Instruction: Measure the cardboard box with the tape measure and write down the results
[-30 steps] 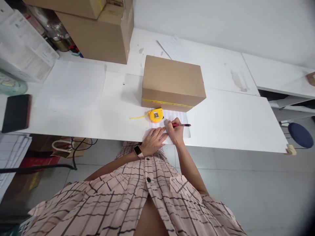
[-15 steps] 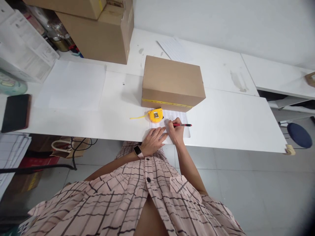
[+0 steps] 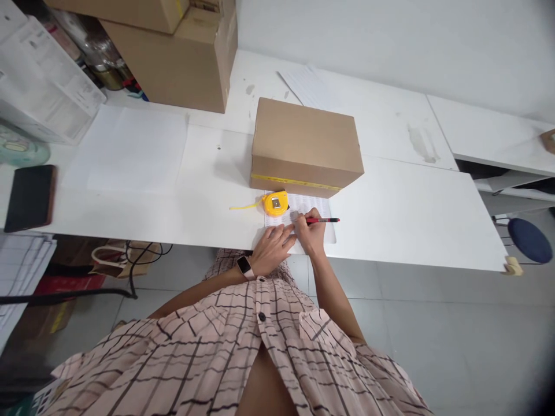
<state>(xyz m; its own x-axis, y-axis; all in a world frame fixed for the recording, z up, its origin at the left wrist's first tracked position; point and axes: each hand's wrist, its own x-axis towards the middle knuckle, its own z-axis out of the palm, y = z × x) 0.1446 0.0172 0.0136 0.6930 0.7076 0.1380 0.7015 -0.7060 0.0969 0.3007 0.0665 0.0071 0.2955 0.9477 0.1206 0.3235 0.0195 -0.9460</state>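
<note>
A red and black pen point(image 3: 324, 220) is pinched in my right hand point(image 3: 310, 231), which rests on a printed sheet point(image 3: 310, 203) at the table's near edge. My left hand point(image 3: 273, 247) lies flat with fingers stretched over the sheet's lower left corner, a watch on its wrist. Just above that hand, a yellow tape measure point(image 3: 276, 203) sits on the sheet, a short length of its blade sticking out to the left. Behind it stands a closed cardboard box point(image 3: 307, 144) with yellow tape along its front; the box covers the sheet's far edge.
Blank white paper point(image 3: 130, 147) and a dark phone point(image 3: 30, 197) lie to the left on the white table point(image 3: 403, 214). Larger cardboard boxes point(image 3: 177, 69) are stacked at the back left. A blue stool point(image 3: 529, 240) stands beyond the table's right end.
The whole view has shifted very slightly. Both hands, the pen, the tape measure and the box keep their places on the table.
</note>
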